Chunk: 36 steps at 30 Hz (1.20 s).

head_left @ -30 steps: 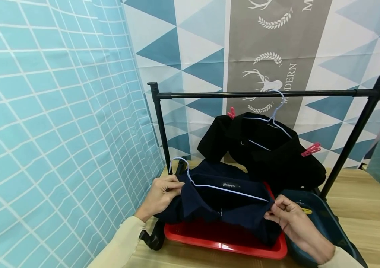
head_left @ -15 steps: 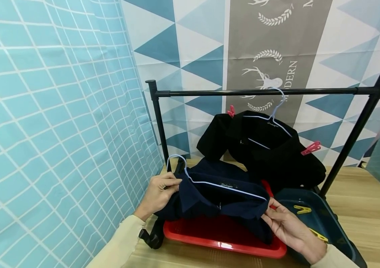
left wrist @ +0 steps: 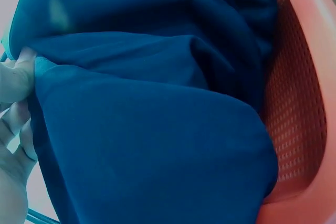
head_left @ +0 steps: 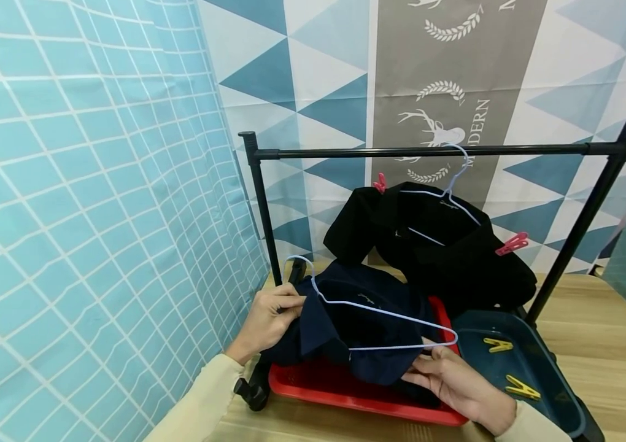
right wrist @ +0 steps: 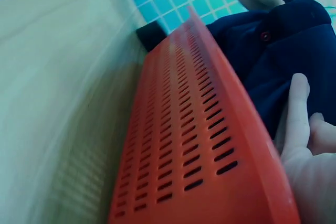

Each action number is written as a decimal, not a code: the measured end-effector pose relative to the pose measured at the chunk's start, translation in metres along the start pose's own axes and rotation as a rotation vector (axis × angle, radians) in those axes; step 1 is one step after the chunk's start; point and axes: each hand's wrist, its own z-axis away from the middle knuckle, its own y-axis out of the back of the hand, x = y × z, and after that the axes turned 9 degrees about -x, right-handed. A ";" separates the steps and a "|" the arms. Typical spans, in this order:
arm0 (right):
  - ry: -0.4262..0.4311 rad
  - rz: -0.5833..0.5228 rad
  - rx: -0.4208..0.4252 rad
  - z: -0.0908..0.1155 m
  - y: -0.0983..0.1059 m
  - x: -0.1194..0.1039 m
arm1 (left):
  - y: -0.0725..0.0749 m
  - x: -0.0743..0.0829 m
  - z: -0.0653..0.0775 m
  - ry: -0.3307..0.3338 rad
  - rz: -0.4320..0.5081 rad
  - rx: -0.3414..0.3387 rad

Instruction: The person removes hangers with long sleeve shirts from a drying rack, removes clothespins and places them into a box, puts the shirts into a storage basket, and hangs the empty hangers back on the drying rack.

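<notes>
A navy collared shirt (head_left: 382, 367) lies bunched in and over the red basket (head_left: 357, 402). My left hand (head_left: 269, 319) pinches it beside the left side of the collar; in the left wrist view the thumb of that hand (left wrist: 18, 80) presses on a fold of the cloth. The pale-blue hanger (head_left: 390, 314) sits partly inside the neck opening, its hook up at the left and its right end bare outside the cloth. Below that end, my right hand (head_left: 459, 383) holds the right side of the shirt's neck between thumb and fingers.
A black rack (head_left: 324, 153) stands behind, with a black shirt (head_left: 445, 264) hanging on another hanger and red clothespins (head_left: 512, 244) on its shoulders. At right, a dark blue tray (head_left: 490, 325) holds yellow clothespins (head_left: 521, 388). A grid-patterned curtain (head_left: 97, 184) is close at left.
My right hand has moved left and down with the shirt's neck edge, and the hanger's right end has come out of the cloth. The left hand has shifted slightly right.
</notes>
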 end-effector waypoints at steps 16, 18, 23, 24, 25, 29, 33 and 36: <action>-0.074 0.394 0.184 -0.005 -0.007 -0.001 | -0.003 -0.004 0.004 0.005 -0.053 -0.029; -0.073 0.467 0.222 -0.003 -0.007 -0.006 | -0.002 -0.005 0.004 0.004 -0.053 -0.030; -0.067 0.725 0.372 0.003 -0.007 -0.017 | -0.001 -0.007 0.005 0.018 -0.060 -0.042; -0.062 0.776 0.400 0.004 -0.008 -0.019 | -0.001 -0.006 0.005 0.018 -0.066 -0.046; -0.064 0.823 0.433 0.005 -0.009 -0.021 | -0.001 -0.006 0.005 0.028 -0.076 -0.050; -0.018 1.032 0.473 0.009 -0.014 -0.030 | -0.001 -0.003 0.005 0.067 -0.097 -0.076; 0.171 1.351 0.458 0.013 -0.016 -0.034 | -0.002 -0.003 0.004 0.089 -0.091 -0.085; 0.327 1.547 0.479 0.012 -0.017 -0.034 | -0.004 -0.003 0.003 0.079 -0.079 -0.084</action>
